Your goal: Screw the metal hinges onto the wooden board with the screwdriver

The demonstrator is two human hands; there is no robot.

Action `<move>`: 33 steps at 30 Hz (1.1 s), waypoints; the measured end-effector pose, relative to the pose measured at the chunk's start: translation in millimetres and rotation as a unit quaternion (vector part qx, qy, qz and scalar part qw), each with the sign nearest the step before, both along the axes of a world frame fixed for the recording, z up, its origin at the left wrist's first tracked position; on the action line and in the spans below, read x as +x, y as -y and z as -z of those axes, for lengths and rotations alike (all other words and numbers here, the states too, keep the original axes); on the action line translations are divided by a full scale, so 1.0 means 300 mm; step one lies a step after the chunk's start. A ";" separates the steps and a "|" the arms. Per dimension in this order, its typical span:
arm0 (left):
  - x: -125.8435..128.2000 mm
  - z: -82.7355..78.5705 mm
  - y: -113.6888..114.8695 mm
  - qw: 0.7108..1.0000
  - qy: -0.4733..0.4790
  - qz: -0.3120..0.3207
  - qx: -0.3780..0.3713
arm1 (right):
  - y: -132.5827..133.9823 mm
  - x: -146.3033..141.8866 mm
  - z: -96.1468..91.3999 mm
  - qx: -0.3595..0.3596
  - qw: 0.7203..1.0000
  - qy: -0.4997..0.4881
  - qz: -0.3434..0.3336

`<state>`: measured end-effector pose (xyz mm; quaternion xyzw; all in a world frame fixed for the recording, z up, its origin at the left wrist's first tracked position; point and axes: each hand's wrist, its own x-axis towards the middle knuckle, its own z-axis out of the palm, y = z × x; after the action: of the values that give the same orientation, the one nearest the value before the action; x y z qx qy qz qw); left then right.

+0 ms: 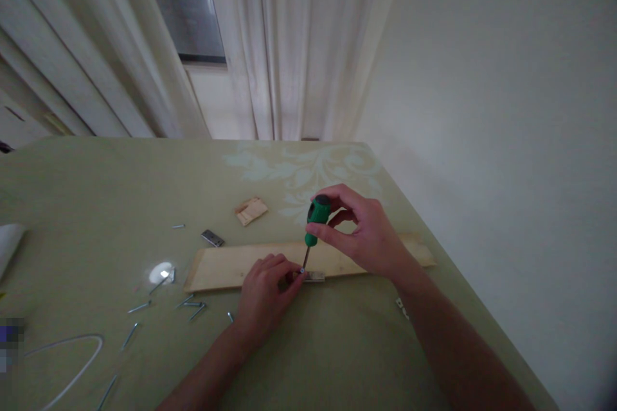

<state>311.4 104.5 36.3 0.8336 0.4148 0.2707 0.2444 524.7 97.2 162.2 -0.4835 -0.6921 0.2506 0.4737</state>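
One grip [369,231] round screwdriver [318,212], another [267,286] pinching screw [302,270]

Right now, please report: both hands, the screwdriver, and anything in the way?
Right hand holds green screwdriver, tip down at a screw. Left hand close beside it, at near edge of wooden board. Loose screws at left, apart from the tip.

A long flat pale wooden board [216,266] lies across the green counter [106,192], with a small rectangular silver metal plate [315,277] at its near edge. Just behind the board sits a dark rectangular metal piece [213,238] (a flat tan wood scrap [252,211] lies farther back, to the right); slim silver metal screws [130,336] lie mostly left and before.
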 end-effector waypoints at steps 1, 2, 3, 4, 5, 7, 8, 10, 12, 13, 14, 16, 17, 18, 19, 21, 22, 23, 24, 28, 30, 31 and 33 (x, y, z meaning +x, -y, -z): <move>0.000 0.000 0.000 1.000 0.000 0.000 0.001 | -0.002 -0.001 0.004 -0.006 1.000 0.004 -0.003; 0.000 0.000 0.000 1.000 0.000 -0.001 0.002 | -0.002 0.000 0.005 -0.008 1.000 0.005 -0.004; 0.001 -0.001 0.001 1.000 0.000 0.000 0.002 | -0.002 0.001 0.003 -0.008 1.000 0.002 -0.004; 0.000 -0.002 0.002 1.000 0.000 0.000 0.002 | 0.000 0.002 -0.001 -0.006 1.000 -0.006 -0.003; 0.000 -0.003 0.002 1.000 0.000 -0.001 0.000 | 0.002 0.004 -0.007 0.000 1.000 -0.018 0.000; -0.001 -0.004 0.003 1.000 -0.003 -0.003 -0.003 | 0.007 0.007 -0.018 0.009 0.999 -0.040 0.003; -0.001 -0.005 0.004 1.000 -0.004 -0.002 -0.005 | 0.008 0.008 -0.020 0.012 0.999 -0.045 0.003; -0.002 -0.005 0.003 1.000 -0.005 0.000 -0.003 | 0.008 0.005 -0.018 0.010 0.999 -0.034 0.003; -0.003 -0.004 0.002 1.000 -0.004 0.001 0.000 | 0.007 -0.001 -0.009 0.003 1.000 -0.016 0.000; -0.003 -0.003 0.001 1.000 -0.004 0.001 0.000 | 0.006 -0.004 -0.006 0.002 1.000 -0.009 -0.002; -0.003 -0.002 0.000 1.000 -0.003 0.001 0.001 | 0.007 -0.006 -0.004 0.001 1.000 -0.002 -0.006; -0.002 -0.001 -0.001 1.000 0.001 0.000 0.001 | 0.012 -0.009 -0.007 0.006 1.000 0.012 -0.021; -0.001 0.000 -0.001 1.000 0.004 -0.001 0.001 | 0.016 -0.010 -0.012 0.012 0.999 0.022 -0.033; -0.001 0.000 -0.001 1.000 0.006 -0.001 0.000 | 0.022 -0.009 -0.018 0.018 0.998 0.033 -0.047; 0.000 0.001 0.000 1.000 0.008 -0.002 0.001 | 0.028 -0.009 -0.025 0.025 0.997 0.045 -0.061; 0.001 0.003 0.001 1.000 0.010 -0.002 0.000 | 0.041 -0.009 -0.037 0.047 0.993 0.071 -0.079; 0.002 0.004 0.002 1.000 0.011 -0.002 0.000 | 0.046 -0.010 -0.041 0.059 0.991 0.087 -0.083; 0.002 0.005 0.003 1.000 0.012 -0.004 0.001 | 0.050 -0.011 -0.044 0.071 0.989 0.102 -0.083; 0.002 0.007 0.004 1.000 0.013 -0.005 0.002 | 0.053 -0.014 -0.046 0.082 0.986 0.118 -0.081; 0.003 0.010 0.007 1.000 0.017 -0.013 0.005 | 0.062 -0.028 -0.048 0.132 0.975 0.169 -0.055; 0.004 0.009 0.008 1.000 0.017 -0.015 0.004 | 0.069 -0.035 -0.051 0.154 0.970 0.181 -0.046; 0.005 0.009 0.008 1.000 0.016 -0.016 0.005 | 0.075 -0.038 -0.054 0.156 0.969 0.184 -0.050; 0.006 0.007 0.010 1.000 0.015 -0.020 0.006 | 0.088 -0.043 -0.062 0.144 0.969 0.190 -0.070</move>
<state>313.2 101.7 34.2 0.8222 0.4262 0.2906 0.2404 511.7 70.8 180.7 -0.3991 -0.8306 0.0843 0.3791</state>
